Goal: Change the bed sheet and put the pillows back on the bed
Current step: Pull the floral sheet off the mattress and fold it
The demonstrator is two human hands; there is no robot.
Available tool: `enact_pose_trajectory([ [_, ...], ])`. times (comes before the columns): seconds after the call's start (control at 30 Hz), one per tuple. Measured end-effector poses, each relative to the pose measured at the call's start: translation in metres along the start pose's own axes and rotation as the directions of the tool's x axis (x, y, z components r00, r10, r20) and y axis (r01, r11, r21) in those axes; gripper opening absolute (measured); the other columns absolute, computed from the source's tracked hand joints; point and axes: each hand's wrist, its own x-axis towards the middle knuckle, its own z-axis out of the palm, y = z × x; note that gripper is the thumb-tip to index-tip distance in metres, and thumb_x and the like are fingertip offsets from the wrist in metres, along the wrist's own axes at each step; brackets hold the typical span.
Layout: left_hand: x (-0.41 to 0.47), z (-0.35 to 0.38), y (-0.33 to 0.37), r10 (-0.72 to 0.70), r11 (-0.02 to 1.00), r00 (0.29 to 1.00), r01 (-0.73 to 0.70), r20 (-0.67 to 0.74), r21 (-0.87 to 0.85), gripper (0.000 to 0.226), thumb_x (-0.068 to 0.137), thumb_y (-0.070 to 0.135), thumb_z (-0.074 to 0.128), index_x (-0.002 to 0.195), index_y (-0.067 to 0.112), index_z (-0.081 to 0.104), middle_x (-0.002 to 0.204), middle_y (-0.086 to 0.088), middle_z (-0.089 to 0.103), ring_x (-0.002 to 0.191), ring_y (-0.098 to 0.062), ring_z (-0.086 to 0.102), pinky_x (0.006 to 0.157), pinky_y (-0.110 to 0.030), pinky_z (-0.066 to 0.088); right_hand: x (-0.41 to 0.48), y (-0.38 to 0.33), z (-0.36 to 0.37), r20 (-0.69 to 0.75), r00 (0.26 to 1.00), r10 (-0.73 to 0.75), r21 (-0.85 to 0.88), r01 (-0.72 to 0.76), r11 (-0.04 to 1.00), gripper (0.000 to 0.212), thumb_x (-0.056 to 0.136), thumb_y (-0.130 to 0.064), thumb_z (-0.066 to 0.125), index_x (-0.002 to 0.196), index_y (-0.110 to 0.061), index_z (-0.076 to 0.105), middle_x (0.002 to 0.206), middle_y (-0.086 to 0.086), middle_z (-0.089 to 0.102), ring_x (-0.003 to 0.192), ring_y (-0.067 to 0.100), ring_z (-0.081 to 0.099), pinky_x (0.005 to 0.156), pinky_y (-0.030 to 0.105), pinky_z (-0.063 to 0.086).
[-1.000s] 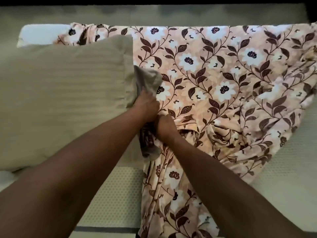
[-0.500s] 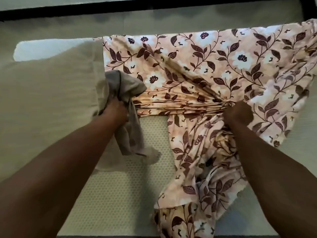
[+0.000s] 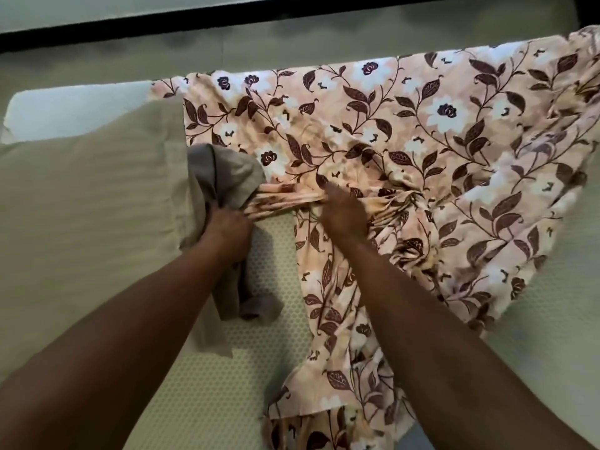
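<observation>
A peach floral bed sheet lies bunched over the middle and right of the bare mattress. My left hand is closed on a grey cloth together with a stretched edge of the sheet. Just right of it, my right hand lies on the gathered folds of the sheet, motion-blurred; its grip is unclear. A beige striped pillow rests on the left of the mattress, touching the grey cloth.
A white cloth or pillow shows behind the beige pillow at the far left. A dark frame edge runs along the top, beyond the mattress. Bare dotted mattress surface shows at the lower right.
My right hand has slid left along the sheet's gathered edge toward my left hand. The left hand keeps hold of the grey cloth, and the sheet now stretches taut between both hands.
</observation>
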Motion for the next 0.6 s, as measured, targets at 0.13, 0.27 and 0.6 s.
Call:
enact_pose_trajectory([
  [0.13,0.001,-0.005,0.011,-0.051,0.994,0.997,0.057,0.061,-0.090,0.032,0.097,0.039,0.048,0.114,0.022,0.069,0.122,0.000,0.069,0.119,-0.024,0.061,0.113,-0.057,0.031,-0.039,0.078,-0.048,-0.202,0.755,0.624,0.158,-0.604,0.782,0.027,0.094,-0.018,0.055,0.117,-0.006,0.061,0.111,0.020,0.069,0.100,0.037,0.067,0.074,0.037,0.048],
  [0.27,0.024,-0.023,0.047,-0.234,0.714,0.963,0.264,0.135,-0.649,0.068,0.102,0.062,0.030,0.121,0.008,0.067,0.130,-0.018,0.064,0.122,-0.036,0.060,0.105,-0.045,0.046,-0.080,0.093,-0.062,-0.234,0.804,0.546,0.126,-0.532,0.837,0.032,0.092,-0.022,0.063,0.121,-0.010,0.063,0.113,0.017,0.072,0.103,0.037,0.067,0.084,0.043,0.052],
  [0.6,0.045,-0.087,0.189,-0.186,0.074,0.968,0.183,0.167,-0.980,0.027,0.092,0.016,0.063,0.115,0.001,0.066,0.117,-0.024,0.068,0.108,-0.038,0.065,0.089,-0.040,0.051,-0.123,0.111,-0.124,0.080,0.988,0.132,0.328,-0.151,0.932,0.030,0.084,-0.046,0.056,0.094,-0.021,0.068,0.073,-0.006,0.068,0.060,0.011,0.065,0.055,0.037,0.058],
])
